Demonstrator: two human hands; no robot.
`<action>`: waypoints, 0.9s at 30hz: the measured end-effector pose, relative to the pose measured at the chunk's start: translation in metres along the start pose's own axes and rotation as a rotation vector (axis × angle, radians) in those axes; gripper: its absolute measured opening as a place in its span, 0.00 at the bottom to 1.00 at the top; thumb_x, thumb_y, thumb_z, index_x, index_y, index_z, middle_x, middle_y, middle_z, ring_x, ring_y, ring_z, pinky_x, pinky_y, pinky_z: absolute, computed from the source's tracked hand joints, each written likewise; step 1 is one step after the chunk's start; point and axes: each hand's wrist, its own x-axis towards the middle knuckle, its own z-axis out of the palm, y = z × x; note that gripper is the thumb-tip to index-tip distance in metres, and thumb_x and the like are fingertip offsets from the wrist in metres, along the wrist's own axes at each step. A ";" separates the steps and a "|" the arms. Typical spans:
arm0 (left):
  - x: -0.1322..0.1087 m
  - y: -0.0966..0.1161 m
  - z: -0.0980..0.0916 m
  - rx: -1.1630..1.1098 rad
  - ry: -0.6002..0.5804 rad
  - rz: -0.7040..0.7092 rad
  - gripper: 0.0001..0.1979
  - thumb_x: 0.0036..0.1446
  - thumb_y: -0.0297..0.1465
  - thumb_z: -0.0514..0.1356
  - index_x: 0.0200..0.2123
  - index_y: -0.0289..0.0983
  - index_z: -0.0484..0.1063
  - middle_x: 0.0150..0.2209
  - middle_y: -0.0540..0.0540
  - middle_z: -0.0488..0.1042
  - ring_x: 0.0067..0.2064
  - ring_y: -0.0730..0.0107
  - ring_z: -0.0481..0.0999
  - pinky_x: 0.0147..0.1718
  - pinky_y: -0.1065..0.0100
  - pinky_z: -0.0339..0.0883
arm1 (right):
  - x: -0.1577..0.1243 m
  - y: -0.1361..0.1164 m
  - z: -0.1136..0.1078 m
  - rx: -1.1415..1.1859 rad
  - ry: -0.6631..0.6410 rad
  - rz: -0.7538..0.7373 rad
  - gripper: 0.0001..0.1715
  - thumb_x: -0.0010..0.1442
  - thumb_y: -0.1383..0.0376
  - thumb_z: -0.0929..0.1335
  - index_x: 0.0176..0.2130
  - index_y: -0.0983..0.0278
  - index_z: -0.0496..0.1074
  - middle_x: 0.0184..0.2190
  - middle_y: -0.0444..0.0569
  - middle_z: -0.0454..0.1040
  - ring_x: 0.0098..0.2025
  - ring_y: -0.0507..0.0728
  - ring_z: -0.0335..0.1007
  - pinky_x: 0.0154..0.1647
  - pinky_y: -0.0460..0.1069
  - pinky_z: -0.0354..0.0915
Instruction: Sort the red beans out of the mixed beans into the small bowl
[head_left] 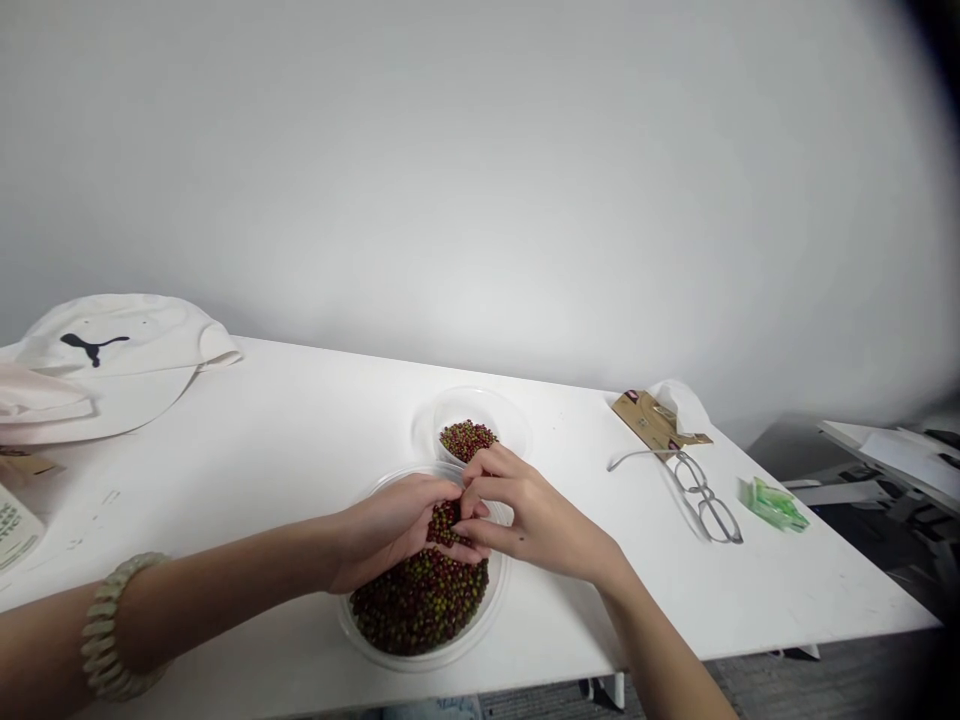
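From the head view, the left hand (397, 530) cradled beans (444, 522) above the large bowl (431, 660), probably so strays dropped back; the right hand (517, 508) bunched over them, its hold unclear. The small bowl (491, 402) sat just beyond.

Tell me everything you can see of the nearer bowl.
The nearer bowl is round and colourless, apparently clear plastic, with a see-through wall. It stands upright on the white table, near the front edge, holding dark-red and green beans. The left hand and right hand are above it, hiding part of its rim; whether they touch it is unclear.
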 end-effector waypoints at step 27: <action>0.000 0.000 0.001 0.043 0.023 -0.005 0.06 0.48 0.28 0.51 0.27 0.34 0.66 0.28 0.49 0.65 0.32 0.75 0.62 0.32 0.72 0.59 | 0.000 -0.002 -0.002 -0.034 -0.005 0.010 0.03 0.56 0.67 0.66 0.30 0.64 0.66 0.33 0.45 0.64 0.39 0.54 0.57 0.38 0.48 0.57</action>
